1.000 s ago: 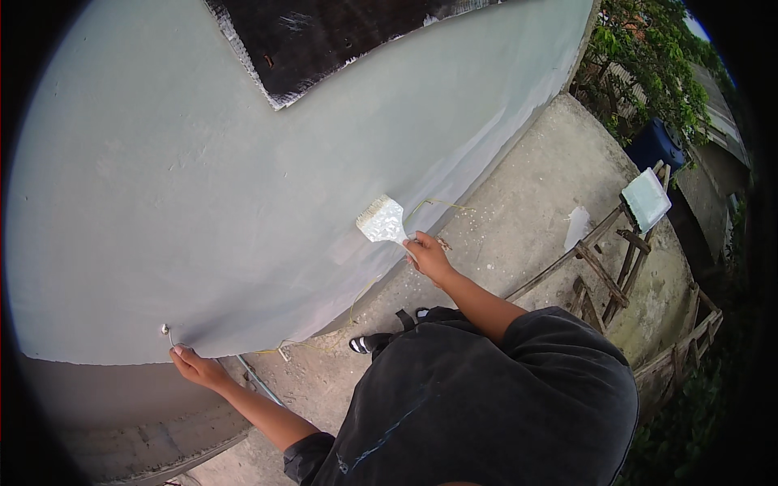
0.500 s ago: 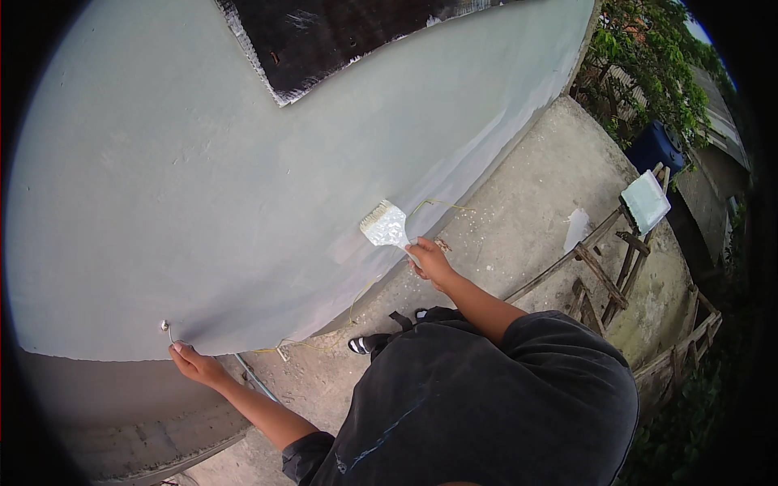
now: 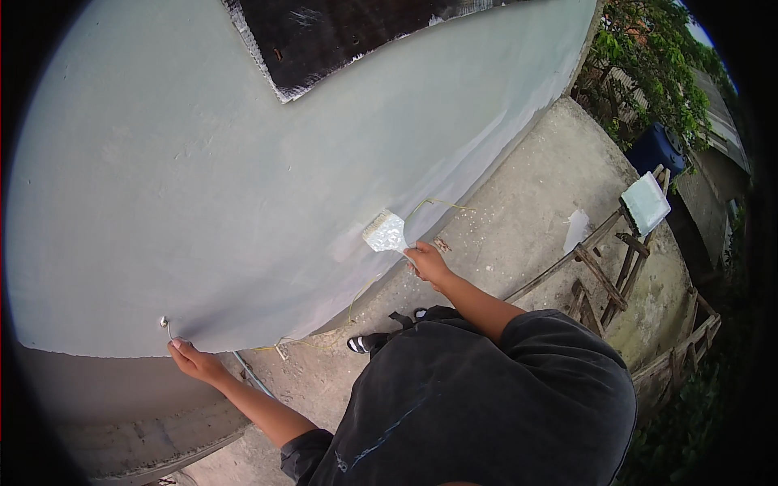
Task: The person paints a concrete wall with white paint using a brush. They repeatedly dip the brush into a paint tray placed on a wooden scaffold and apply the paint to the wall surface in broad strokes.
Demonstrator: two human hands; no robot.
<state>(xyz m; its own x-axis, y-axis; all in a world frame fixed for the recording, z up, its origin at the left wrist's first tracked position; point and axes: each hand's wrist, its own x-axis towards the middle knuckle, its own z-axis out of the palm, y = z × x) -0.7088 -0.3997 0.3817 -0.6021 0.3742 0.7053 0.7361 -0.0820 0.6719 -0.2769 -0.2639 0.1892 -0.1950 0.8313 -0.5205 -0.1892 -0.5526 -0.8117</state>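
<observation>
My right hand (image 3: 428, 263) grips the handle of a wide paint brush (image 3: 385, 233) whose bristles, loaded with pale paint, rest against the lower part of a large grey painted wall (image 3: 203, 202). My left hand (image 3: 193, 360) rests with fingers apart on the wall's lower edge, just under a small metal hook (image 3: 164, 323). A black unpainted patch (image 3: 340, 32) sits at the wall's top. I wear a dark shirt, and one sandalled foot (image 3: 365, 343) shows below.
A concrete ground strip (image 3: 527, 219) runs along the wall's base. At the right stand a rough wooden ladder frame (image 3: 604, 275), a pale paint tray (image 3: 646, 202) on it, a blue barrel (image 3: 656, 150) and green bushes (image 3: 648, 57). A thin yellow cord (image 3: 433, 204) trails by the wall.
My right hand has slid the brush a little along the wall's lower part. My left hand stays in the same spot under the hook.
</observation>
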